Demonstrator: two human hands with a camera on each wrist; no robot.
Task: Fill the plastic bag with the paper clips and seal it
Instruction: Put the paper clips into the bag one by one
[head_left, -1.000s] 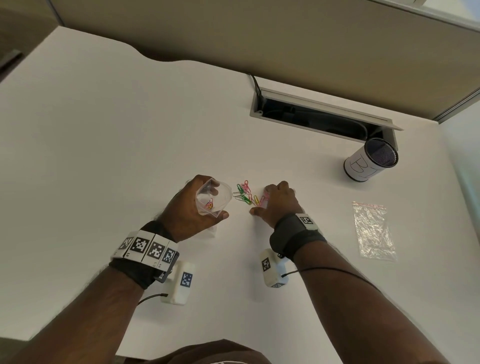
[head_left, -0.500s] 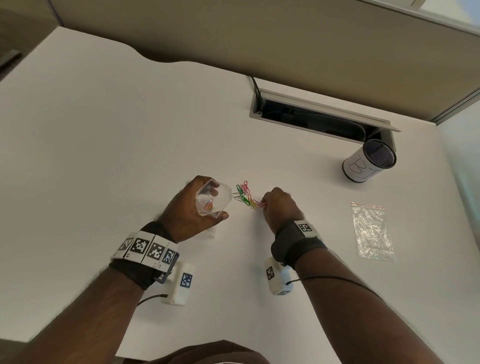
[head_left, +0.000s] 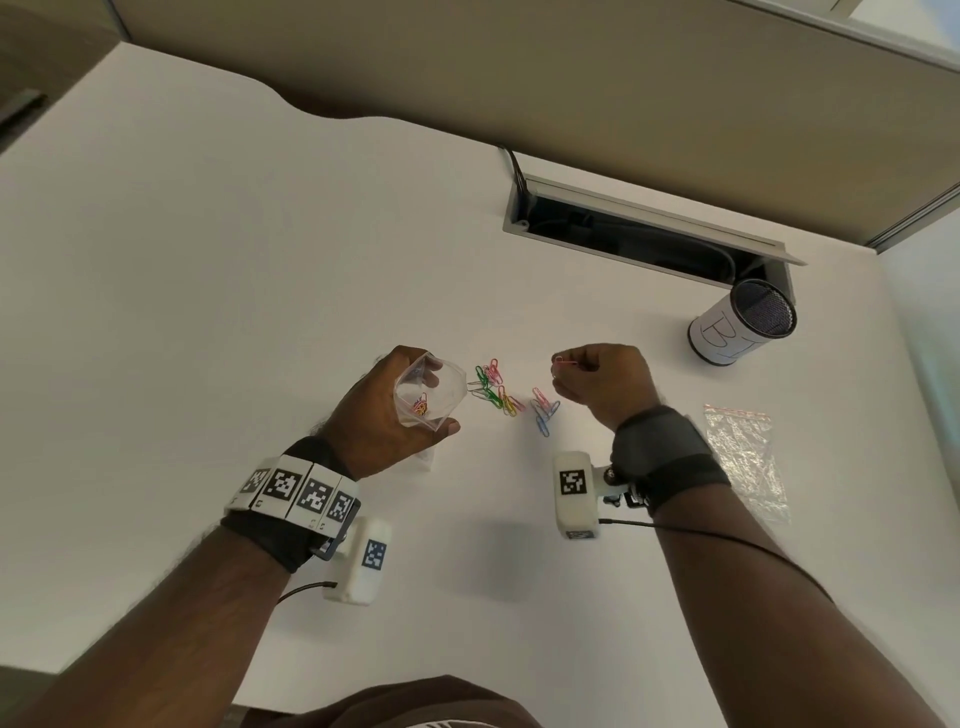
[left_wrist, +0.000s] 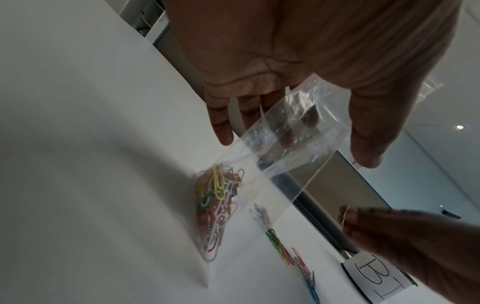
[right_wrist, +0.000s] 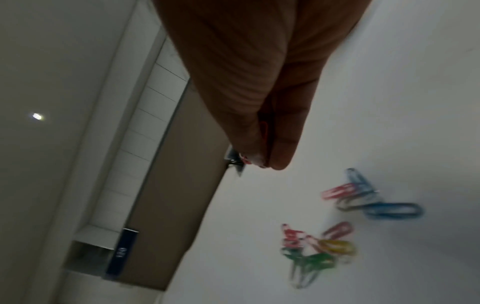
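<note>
2 bags (head_left: 430, 395), 1 cup (head_left: 742, 327), loose clips (head_left: 496, 387)

Clear plastic bag (head_left: 428, 395), mouth open, upright at frame centre-left; a clump of mixed-colour clips (left_wrist: 215, 207) sits in its bottom. Loose paper clips (head_left: 496, 389) lie scattered on the white surface just right of it, a blue-and-red cluster (head_left: 544, 410) farther right.
</note>
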